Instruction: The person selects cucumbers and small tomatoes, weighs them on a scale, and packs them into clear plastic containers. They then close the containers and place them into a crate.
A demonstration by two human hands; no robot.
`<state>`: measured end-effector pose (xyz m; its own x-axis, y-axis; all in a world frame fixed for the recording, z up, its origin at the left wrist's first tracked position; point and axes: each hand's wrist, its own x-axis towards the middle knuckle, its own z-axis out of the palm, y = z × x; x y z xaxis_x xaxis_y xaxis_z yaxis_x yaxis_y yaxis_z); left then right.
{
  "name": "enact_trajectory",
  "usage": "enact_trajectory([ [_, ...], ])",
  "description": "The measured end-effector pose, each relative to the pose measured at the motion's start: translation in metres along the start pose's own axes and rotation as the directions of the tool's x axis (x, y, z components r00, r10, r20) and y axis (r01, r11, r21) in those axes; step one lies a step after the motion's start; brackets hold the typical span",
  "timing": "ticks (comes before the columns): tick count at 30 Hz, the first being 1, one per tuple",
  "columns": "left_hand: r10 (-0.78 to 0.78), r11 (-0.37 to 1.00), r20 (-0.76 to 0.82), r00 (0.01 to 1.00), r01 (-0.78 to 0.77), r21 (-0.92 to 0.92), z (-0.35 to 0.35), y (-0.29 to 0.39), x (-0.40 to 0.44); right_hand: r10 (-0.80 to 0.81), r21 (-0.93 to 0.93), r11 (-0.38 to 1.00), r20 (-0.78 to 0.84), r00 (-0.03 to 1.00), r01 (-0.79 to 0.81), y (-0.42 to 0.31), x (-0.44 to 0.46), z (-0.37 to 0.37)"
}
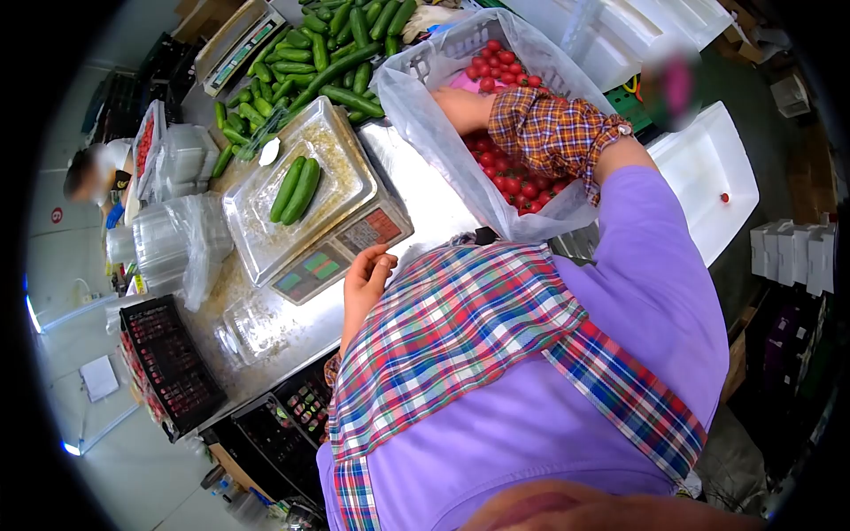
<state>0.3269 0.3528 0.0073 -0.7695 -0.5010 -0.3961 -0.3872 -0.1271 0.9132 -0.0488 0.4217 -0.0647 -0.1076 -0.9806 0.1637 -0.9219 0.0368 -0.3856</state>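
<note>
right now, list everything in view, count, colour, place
table: one, silver, upper left
scale: one, silver, on table
paired cucumbers: two, green, on scale
heaped cucumbers: many, green, beyond scale
lined crate: one, grey, right of scale
tomatoes: many, red, in lined crate
box: one, white, right side
loose tomato: one, red, in box
containers: many, clear, left of scale
black crate: one, black, lower left
coworker: one, blue-gloved, far left
apron: one, plaid, lower middle
left hand: one, bare, beside scale
right hand: one, bare, in lined crate
</note>
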Motion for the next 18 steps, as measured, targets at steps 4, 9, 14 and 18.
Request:
enact_trajectory([
  [4, -0.001, 0.999, 0.074, 0.997, 0.004, -0.047, 0.001, -0.008, 0.009, 0.029, -0.037, 0.999, 0.057, 0.998, -0.027, 0.005, 0.005, 0.005],
  [9, 0.016, 1.0, 0.031, 0.999, -0.016, -0.001, 0.0, -0.005, 0.006, -0.069, -0.013, 0.998, 0.032, 0.997, 0.069, -0.007, -0.032, -0.003],
  [14, -0.009, 0.999, 0.015, 1.0, 0.009, -0.045, -0.002, -0.013, 0.006, -0.032, 0.092, 0.996, 0.174, 0.984, 0.016, -0.018, -0.053, -0.006],
  [18, -0.027, 0.999, 0.036, 0.999, 0.029, -0.038, 0.0, -0.009, 0.007, -0.046, 0.109, 0.994, 0.255, 0.966, 0.019, -0.035, -0.053, -0.024],
])
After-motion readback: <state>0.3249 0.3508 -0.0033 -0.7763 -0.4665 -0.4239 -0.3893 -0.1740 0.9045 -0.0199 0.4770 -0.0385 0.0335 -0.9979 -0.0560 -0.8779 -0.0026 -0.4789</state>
